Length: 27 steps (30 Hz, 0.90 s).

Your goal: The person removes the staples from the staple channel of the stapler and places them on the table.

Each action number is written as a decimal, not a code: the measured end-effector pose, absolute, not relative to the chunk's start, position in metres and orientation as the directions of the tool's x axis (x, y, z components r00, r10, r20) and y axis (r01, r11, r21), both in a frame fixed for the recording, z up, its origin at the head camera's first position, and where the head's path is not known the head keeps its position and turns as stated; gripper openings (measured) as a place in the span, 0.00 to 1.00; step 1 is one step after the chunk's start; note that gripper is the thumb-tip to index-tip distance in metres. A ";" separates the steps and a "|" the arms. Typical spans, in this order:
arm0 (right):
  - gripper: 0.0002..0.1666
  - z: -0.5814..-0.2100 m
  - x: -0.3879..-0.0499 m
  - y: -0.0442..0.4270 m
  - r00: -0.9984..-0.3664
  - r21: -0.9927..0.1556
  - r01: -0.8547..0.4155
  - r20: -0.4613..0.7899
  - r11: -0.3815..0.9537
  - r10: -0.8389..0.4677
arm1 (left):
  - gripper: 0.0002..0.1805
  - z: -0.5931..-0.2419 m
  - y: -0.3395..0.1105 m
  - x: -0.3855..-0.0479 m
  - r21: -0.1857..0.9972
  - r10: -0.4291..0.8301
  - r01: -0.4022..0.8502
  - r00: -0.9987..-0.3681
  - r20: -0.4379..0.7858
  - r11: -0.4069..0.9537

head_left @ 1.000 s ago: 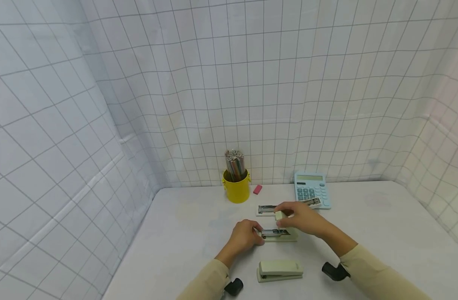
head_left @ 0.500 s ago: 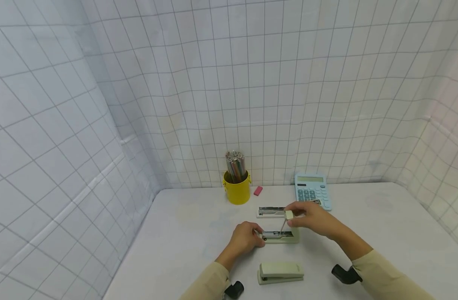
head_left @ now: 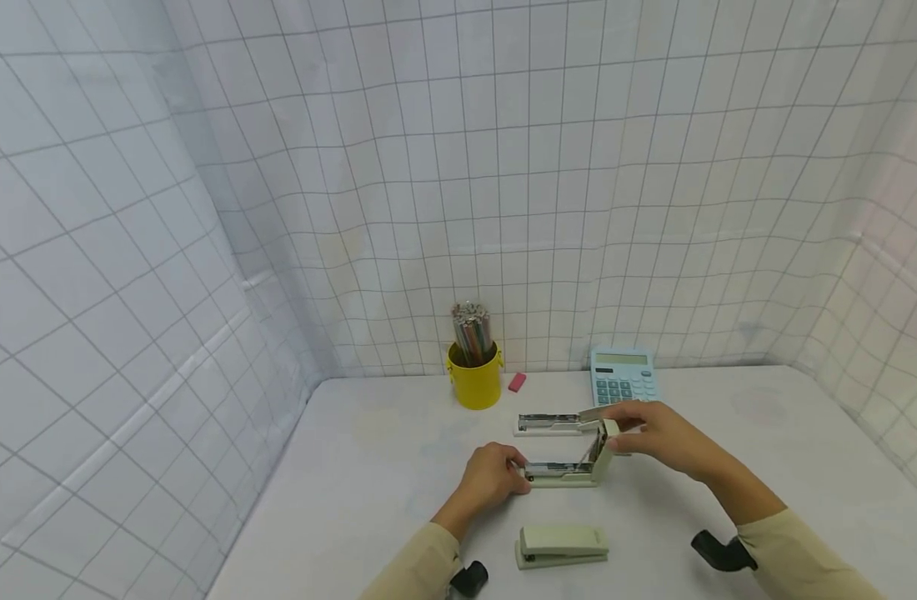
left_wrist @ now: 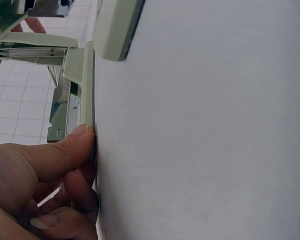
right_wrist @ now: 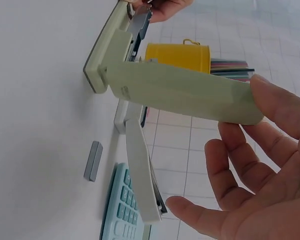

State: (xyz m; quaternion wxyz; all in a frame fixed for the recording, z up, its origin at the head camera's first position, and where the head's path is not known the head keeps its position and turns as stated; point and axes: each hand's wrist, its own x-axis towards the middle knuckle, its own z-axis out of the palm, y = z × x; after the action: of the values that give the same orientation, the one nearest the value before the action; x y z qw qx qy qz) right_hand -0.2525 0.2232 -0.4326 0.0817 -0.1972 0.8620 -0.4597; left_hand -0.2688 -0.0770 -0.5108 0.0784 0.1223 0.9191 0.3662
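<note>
A pale green stapler [head_left: 559, 482] lies on the table with its top arm [right_wrist: 182, 92] swung up to about upright, its metal staple channel exposed. My left hand [head_left: 490, 479] pinches the front end of its base; in the left wrist view the thumb [left_wrist: 72, 147] presses on the base's edge. My right hand [head_left: 657, 437] holds the free end of the raised arm between thumb and fingers. Just behind lies a whitish stapler [head_left: 550, 432], also opened, its raised arm [right_wrist: 141, 172] near a finger of my right hand. Closer to me sits a closed pale green stapler [head_left: 562, 546].
A yellow bucket [head_left: 475, 387] of pencils [head_left: 471, 332] stands at the back beside a pink eraser [head_left: 517, 382]. A light blue calculator [head_left: 622, 375] lies behind my right hand. The right wrist view shows a small grey block [right_wrist: 93, 161] on the table. Gridded cloth [head_left: 503, 208] hangs behind.
My right hand has moved to the right, swinging the green stapler's top arm up and back from over the base. My left hand has stayed at the base's front end.
</note>
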 end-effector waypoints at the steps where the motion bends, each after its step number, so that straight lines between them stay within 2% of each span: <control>1: 0.22 -0.433 -0.252 0.227 -0.909 -0.821 -0.268 0.042 0.504 -0.415 | 0.13 -0.511 -0.077 -0.269 0.691 0.286 0.173 -0.957 -0.051 0.702; 13: 0.27 -0.435 -0.249 0.259 -0.903 -0.778 -0.261 -0.011 0.571 -0.429 | 0.12 -0.508 -0.077 -0.269 0.681 0.288 0.177 -0.956 -0.052 0.711; 18: 0.24 -0.434 -0.248 0.268 -0.891 -0.745 -0.280 -0.032 0.605 -0.453 | 0.12 -0.506 -0.076 -0.268 0.673 0.290 0.181 -0.956 -0.051 0.717; 21: 0.21 -0.437 -0.250 0.273 -0.888 -0.699 -0.304 -0.037 0.647 -0.457 | 0.12 -0.505 -0.076 -0.268 0.667 0.295 0.190 -0.954 -0.048 0.720; 27: 0.22 -0.446 -0.251 0.278 -0.902 -0.596 -0.295 -0.083 0.747 -0.423 | 0.12 -0.505 -0.075 -0.267 0.669 0.293 0.186 -0.955 -0.050 0.720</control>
State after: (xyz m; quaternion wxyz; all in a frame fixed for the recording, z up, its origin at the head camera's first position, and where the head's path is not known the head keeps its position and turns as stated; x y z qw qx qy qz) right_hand -0.2514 0.2784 -0.4460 0.1068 -0.1933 0.9284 -0.2987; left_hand -0.2666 -0.0753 -0.5048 0.0763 0.1294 0.9242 0.3512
